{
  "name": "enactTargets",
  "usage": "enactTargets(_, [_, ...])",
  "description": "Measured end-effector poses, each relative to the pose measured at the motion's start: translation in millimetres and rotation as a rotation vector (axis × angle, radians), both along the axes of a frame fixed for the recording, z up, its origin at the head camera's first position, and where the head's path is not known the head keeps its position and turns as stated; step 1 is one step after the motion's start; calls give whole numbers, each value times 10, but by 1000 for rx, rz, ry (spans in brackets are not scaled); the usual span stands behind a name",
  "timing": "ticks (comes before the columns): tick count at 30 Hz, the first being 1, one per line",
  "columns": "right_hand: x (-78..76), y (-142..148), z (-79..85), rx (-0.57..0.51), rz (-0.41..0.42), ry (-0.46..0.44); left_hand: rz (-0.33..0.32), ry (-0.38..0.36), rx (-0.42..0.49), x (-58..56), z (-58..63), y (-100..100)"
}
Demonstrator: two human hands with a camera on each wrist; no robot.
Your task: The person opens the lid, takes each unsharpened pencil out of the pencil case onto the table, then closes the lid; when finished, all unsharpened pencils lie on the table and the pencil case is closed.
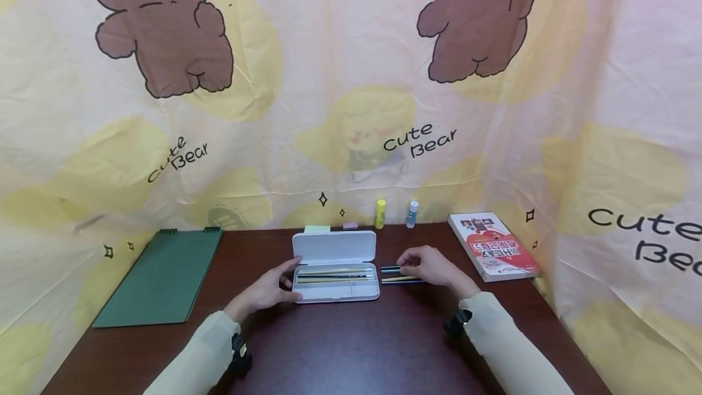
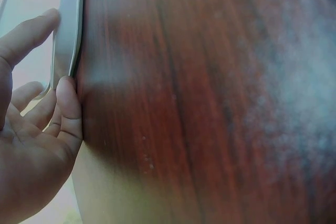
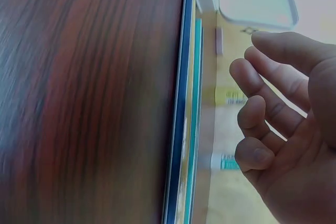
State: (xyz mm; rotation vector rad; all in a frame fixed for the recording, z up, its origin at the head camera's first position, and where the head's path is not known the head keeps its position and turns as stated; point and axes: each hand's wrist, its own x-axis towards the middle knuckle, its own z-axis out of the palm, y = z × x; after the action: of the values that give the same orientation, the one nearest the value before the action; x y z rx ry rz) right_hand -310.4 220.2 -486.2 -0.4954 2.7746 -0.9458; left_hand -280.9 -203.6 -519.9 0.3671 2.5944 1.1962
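Pencil case [image 1: 323, 292]: shallow rounded-corner box, smooth pale white and plastic-looking, at the middle of the table [image 1: 329, 346]; lid [image 1: 334, 247] swung up at the back. A long compartment holds slim pencils [image 1: 333, 276] lying lengthwise, yellowish and dark; a plain, divided trough in front of them. Left hand [image 1: 267, 288] at the case's left end, thumb and fingers spread loosely and resting against it, not clenched. Right hand [image 1: 433, 267] above the loose pencils [image 3: 192, 72], fingers slack and half bent, nothing seen between them in the right wrist view. Those loose pencils lie together just right of the case: straight thin shafts, dark blue, yellow, teal. Tabletop dark red-brown, streaked grain, glossy, with pale glare. Sleeves [image 1: 192, 355] cream, soft; black band [image 1: 239, 349] at each wrist. Behind the case, a pale green piece [image 1: 317, 229], its lower part masked by the raised lid, and a small pink block [image 1: 350, 225]. Two upright cylinders farther right, a yellow tube [image 1: 380, 214] and a white-and-blue tube [image 1: 412, 214]. Far left, a flat green pad [image 1: 159, 279] with dark coil binding; right, a thick red-and-white paperback [image 1: 493, 249], set askew. Creased cloth [image 1: 307, 139] backs everything: brown bears, yellow blotches, "cute Bear" lettering. Right hand hides part of the loose pencils from the head view.
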Motion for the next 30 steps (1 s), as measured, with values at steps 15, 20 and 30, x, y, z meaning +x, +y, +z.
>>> enactTargets(15, [-11, -565, 1, -12, 155, 42, 7, -1, -6, 13, -5, -9])
enactTargets(20, [-3, -678, -6, 14, 197, 43, 3, -3, -8, 11, -14, -13])
enactTargets(30, [-38, -788, -109, 133, 208, 53, 0, 6, -11, 6, -20, -12])
